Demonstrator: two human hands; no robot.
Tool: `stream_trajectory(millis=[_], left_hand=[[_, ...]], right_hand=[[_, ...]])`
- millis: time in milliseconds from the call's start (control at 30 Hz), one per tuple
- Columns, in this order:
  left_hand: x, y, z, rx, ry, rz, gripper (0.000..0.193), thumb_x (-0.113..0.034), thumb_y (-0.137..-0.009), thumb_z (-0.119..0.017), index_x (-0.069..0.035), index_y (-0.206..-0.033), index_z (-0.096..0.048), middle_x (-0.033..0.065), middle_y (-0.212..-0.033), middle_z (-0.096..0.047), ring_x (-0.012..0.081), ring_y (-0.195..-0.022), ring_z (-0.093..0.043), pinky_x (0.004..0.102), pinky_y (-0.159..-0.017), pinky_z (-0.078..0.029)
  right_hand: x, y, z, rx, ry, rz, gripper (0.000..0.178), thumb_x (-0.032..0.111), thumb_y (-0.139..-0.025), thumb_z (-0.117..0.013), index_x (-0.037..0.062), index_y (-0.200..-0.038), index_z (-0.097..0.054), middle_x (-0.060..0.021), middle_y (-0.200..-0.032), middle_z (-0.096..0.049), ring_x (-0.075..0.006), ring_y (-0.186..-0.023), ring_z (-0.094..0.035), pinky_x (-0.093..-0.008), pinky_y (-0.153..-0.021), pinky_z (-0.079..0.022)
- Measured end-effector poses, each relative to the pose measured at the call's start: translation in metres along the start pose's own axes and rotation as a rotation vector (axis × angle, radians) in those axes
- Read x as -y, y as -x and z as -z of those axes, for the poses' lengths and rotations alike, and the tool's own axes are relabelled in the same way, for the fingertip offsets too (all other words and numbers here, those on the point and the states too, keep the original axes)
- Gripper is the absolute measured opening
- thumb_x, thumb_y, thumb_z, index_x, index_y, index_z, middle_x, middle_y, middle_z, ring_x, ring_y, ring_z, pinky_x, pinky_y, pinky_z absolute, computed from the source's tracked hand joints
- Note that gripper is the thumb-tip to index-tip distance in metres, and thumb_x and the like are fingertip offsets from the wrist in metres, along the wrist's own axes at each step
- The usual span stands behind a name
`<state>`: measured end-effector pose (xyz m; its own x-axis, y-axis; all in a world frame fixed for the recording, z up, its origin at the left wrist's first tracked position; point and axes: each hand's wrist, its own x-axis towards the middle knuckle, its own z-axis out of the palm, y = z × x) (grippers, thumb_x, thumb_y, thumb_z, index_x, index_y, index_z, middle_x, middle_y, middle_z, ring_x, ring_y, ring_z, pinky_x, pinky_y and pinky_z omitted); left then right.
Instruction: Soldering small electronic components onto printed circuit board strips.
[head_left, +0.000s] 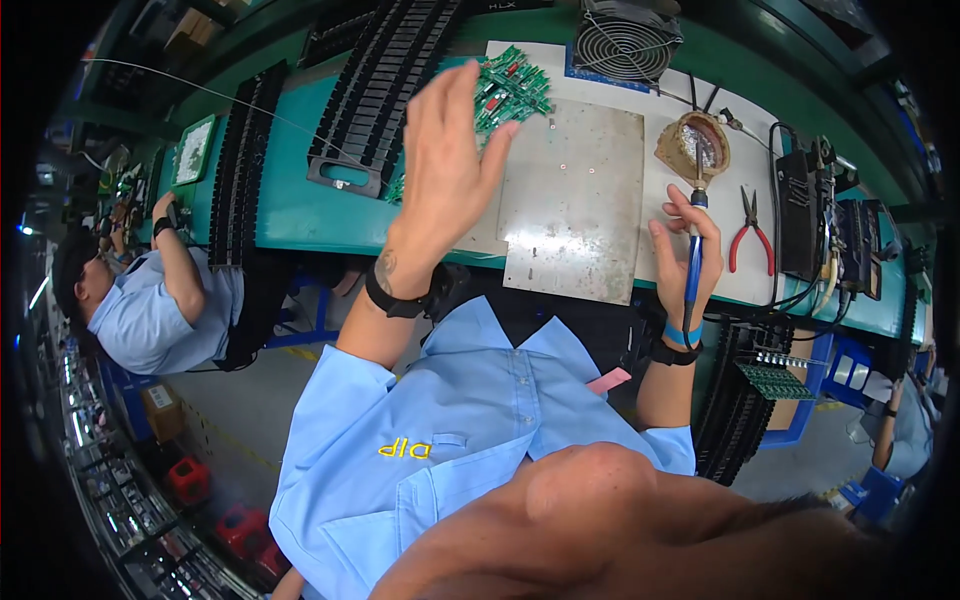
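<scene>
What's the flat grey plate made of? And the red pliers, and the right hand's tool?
Plate: probably metal; scuffed grey, dull sheen.
Pliers: nose looks like dark metal; smooth red grips, maybe plastic or rubber.
Tool: shiny blue handle, likely plastic.

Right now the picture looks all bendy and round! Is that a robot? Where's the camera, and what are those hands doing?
No robot here, just a person in a light blue shirt. There's one picture, from a camera worn on their head and looking down. Its very wide lens makes straight edges bend.

The right hand holds a soldering iron with a blue handle. Its metal end points into a brown cup. The left hand is open beside a pile of green circuit boards; I can't tell whether it touches them.

On the table you can also see a flat metal plate, red-handled pliers and a fan behind a wire guard.
</scene>
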<state>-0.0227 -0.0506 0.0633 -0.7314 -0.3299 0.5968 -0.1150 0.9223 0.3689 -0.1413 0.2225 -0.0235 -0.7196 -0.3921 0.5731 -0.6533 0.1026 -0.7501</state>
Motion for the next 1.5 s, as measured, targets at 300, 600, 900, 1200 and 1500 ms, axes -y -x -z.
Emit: stream_trajectory(millis=[300, 600, 900, 1200, 1500], left_hand=[[0.112, -0.099, 0.031, -0.286, -0.457, 0.083, 0.081, -0.034, -0.089, -0.078, -0.006, -0.156, -0.042, 0.0184, -0.153, -0.047, 0.0399, -0.145, -0.039, 0.0708, -0.118, -0.026], [0.199, -0.179, -0.015, 0.281, -0.751, 0.168, 0.078, -0.035, -0.086, -0.079, -0.01, -0.152, -0.048, 0.0166, -0.154, -0.05, 0.0388, -0.143, -0.046, 0.0613, -0.116, -0.037], [0.222, -0.221, -0.086, 0.442, -1.034, 0.026, 0.059, -0.013, -0.089, -0.067, -0.009, -0.147, -0.054, 0.0185, -0.146, -0.057, 0.038, -0.137, -0.052, 0.0498, -0.113, -0.043], [0.279, -0.238, -0.102, 0.284, -0.874, -0.258, 0.047, -0.011, -0.095, -0.062, -0.012, -0.142, -0.058, 0.0151, -0.132, -0.066, 0.0342, -0.124, -0.062, 0.0447, -0.105, -0.05], [0.287, -0.24, -0.121, 0.098, -0.592, -0.455, 0.036, -0.011, -0.097, -0.055, -0.018, -0.131, -0.065, 0.0094, -0.119, -0.073, 0.0307, -0.114, -0.07, 0.0419, -0.094, -0.058]], right_hand=[[0.001, -0.001, 0.003, -0.005, -0.024, 0.008, 0.037, -0.001, -0.09, -0.079, 0.0021, -0.123, -0.063, -0.0198, -0.131, -0.073, -0.02, -0.103, -0.071, -0.0315, -0.088, -0.055], [0.002, -0.001, -0.002, 0.059, -0.018, -0.011, 0.038, -0.004, -0.091, -0.075, -0.0001, -0.127, -0.063, -0.0178, -0.132, -0.072, -0.0213, -0.104, -0.07, -0.0325, -0.093, -0.054], [-0.006, 0.016, 0.012, 0.1, -0.01, -0.156, 0.045, -0.003, -0.098, -0.069, -0.0012, -0.14, -0.053, -0.0195, -0.139, -0.066, -0.0241, -0.114, -0.065, -0.0361, -0.101, -0.053], [0.001, 0.006, 0.004, 0.103, 0.044, -0.215, 0.04, -0.002, -0.1, -0.067, 0.0002, -0.136, -0.051, -0.0259, -0.139, -0.065, -0.0313, -0.117, -0.067, -0.0399, -0.102, -0.054], [0.006, 0.01, 0.006, 0.162, 0.213, -0.191, 0.036, -0.004, -0.099, -0.067, 0.0, -0.133, -0.056, -0.0263, -0.135, -0.068, -0.031, -0.111, -0.069, -0.0395, -0.099, -0.055]])
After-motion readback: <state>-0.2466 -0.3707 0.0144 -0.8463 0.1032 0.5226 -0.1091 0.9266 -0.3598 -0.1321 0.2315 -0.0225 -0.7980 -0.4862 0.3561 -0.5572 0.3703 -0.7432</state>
